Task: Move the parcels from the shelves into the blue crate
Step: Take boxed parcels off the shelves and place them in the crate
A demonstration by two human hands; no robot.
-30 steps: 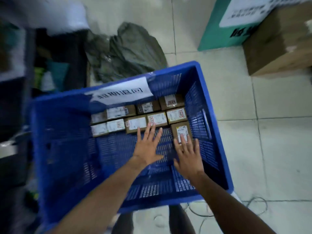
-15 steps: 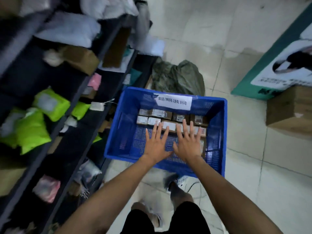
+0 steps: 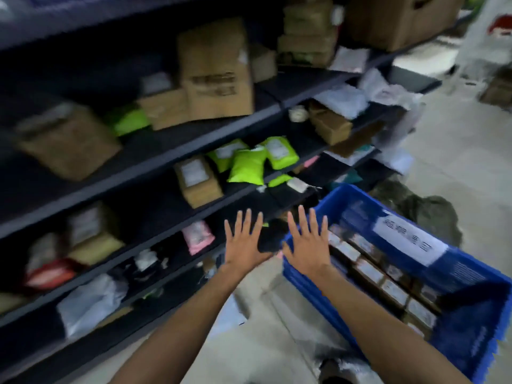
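Two bare hands hang empty before dark warehouse shelves (image 3: 138, 173), part-way through the job of shifting parcels into a blue crate (image 3: 357, 195) that stands on the tiled floor just beside the lowest tiers. The left hand (image 3: 243, 242) and the right hand (image 3: 307, 245) are both flat, backs up, fingers straight and spread, gripping nothing. The right one shows over the crate's near corner, though the blurred view does not reveal whether it touches the rim. The work looks partly done. Rows of small brown boxes (image 3: 370, 271) with white stickers line the crate's bottom along the wall that carries a white paper label (image 3: 407, 239), and the crate appears to have room to spare. Far more waits on the shelves: bright green bags (image 3: 246, 167) and a labelled brown box (image 3: 196, 180) on the tier above and beyond the hands, a pink packet (image 3: 198, 236) one tier down, a white bag (image 3: 88, 300) lower to the left, and large cartons (image 3: 216, 70) higher up. The pink packet lies nearest, just left of the left hand, while the green bags sit further off, up and ahead of both hands. A grey-green sack (image 3: 426, 212) slumps on the floor behind the crate.
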